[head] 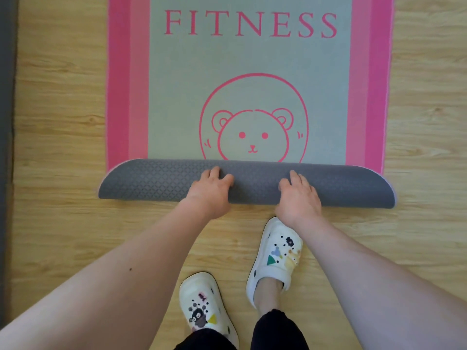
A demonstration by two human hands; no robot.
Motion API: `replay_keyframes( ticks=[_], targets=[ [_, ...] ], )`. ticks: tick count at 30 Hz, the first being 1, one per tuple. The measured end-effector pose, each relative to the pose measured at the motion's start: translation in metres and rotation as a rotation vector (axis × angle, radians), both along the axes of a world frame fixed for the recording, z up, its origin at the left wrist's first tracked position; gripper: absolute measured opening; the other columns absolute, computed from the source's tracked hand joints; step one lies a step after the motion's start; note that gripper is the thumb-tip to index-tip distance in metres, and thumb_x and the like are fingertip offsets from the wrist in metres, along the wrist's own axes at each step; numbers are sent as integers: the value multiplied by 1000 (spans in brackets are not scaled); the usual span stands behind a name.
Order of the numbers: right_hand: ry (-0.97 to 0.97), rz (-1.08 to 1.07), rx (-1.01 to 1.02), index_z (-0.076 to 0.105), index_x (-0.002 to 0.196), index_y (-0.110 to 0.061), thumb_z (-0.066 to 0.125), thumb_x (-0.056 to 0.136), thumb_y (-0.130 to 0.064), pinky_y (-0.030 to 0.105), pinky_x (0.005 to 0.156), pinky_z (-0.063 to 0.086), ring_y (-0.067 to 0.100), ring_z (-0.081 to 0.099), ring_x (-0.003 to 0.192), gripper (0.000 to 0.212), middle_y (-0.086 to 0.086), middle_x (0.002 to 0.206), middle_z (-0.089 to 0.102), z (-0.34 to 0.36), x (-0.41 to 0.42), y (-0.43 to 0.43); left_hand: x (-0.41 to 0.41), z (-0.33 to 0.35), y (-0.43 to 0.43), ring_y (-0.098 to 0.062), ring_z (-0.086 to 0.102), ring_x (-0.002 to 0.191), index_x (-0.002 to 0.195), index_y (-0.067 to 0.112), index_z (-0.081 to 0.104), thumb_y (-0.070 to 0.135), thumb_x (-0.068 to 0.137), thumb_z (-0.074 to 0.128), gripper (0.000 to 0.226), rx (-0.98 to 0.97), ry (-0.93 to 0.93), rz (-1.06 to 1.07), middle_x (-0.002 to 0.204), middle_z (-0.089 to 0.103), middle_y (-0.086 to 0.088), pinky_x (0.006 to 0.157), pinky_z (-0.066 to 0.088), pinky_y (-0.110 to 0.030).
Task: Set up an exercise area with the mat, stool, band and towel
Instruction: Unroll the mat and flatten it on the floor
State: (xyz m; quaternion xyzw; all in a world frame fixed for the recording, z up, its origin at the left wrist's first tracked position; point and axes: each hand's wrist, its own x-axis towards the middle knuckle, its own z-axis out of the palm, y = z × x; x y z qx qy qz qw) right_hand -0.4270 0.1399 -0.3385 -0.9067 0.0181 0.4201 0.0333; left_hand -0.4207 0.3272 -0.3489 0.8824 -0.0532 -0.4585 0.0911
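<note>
Head view is showing the mat (250, 59) lying partly unrolled on the wooden floor (63, 97). Its printed green-and-pink face is stretching away from the person, and the remainder is sitting as a grey roll (151, 180) just in front of the feet. The left hand (211, 192) and right hand (299, 197) are both resting on the middle of that roll, a little apart. Their fingers (214, 173) are lying loosely bent over its top curve, pressing on it rather than closing round it, and holding nothing else.

The mat is looking soft, bendy and light enough to roll under flat palms, and its textured grey back is probably gripping skin and floor well. Being springy, the end is likely wanting to curl, so pressing near the middle and then smoothing out towards both ends seems the sound hold.

The floor is looking like smooth, flat plank, with a dark strip (5, 97) running along its left edge. White clogs (278, 251) are standing close behind the roll. No stool, band or towel is showing.
</note>
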Motion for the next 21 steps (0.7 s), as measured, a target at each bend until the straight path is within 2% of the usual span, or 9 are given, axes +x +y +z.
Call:
replay_keyframes(
  ticks=[4,7,11,13,16,18,20,21],
  targets=[
    [3,-13,-15,32,142,-18,52,84,-10,37,112,27,28,36,134,62,11,141,42,6,-20,2,-25,3,5,-32,35,127,142,14,27,18,85,53,63,21,-50,5,137,36,-11,99,42,-46],
    [50,7,-55,12,154,-21,51,87,-15,38,110,31,30,42,129,77,13,136,45,11,-30,3,-35,3,8,-33,36,127,152,15,3,23,88,53,82,-1,5,11,140,34,-12,102,40,-46],
    [117,26,-82,-1,156,-24,46,89,-15,39,107,33,31,43,128,82,13,135,49,12,-53,5,-55,3,7,-34,40,128,152,15,-5,23,90,50,83,-7,100,57,141,37,-14,101,39,-44],
    [131,41,-77,5,156,-24,46,89,-14,39,106,33,30,40,129,79,12,135,49,12,-64,5,-68,3,5,-33,42,126,153,15,-1,21,90,47,79,8,115,77,139,39,-14,99,40,-43],
    [71,92,-92,34,146,-24,49,87,-12,37,107,31,29,34,130,63,11,136,39,13,-82,2,-89,4,2,-29,36,125,143,12,28,19,88,49,59,43,50,47,133,37,-12,95,44,-42],
    [31,134,-79,49,134,-24,51,85,-11,38,113,25,30,23,138,51,13,146,27,12,-88,1,-98,4,2,-28,26,132,131,13,40,20,87,51,46,50,-31,22,139,28,-11,96,42,-42],
    [67,149,-47,55,127,-23,51,86,-11,41,118,17,31,6,147,43,15,159,9,11,-96,-1,-106,6,2,-28,13,141,126,13,44,20,87,52,41,34,-36,36,150,17,-12,102,38,-44],
    [93,149,-39,55,125,-21,51,87,-11,41,119,16,30,3,148,40,14,160,5,11,-103,-1,-114,7,1,-29,12,142,124,12,45,20,87,52,39,36,-21,44,152,15,-13,103,37,-45]
  ],
)
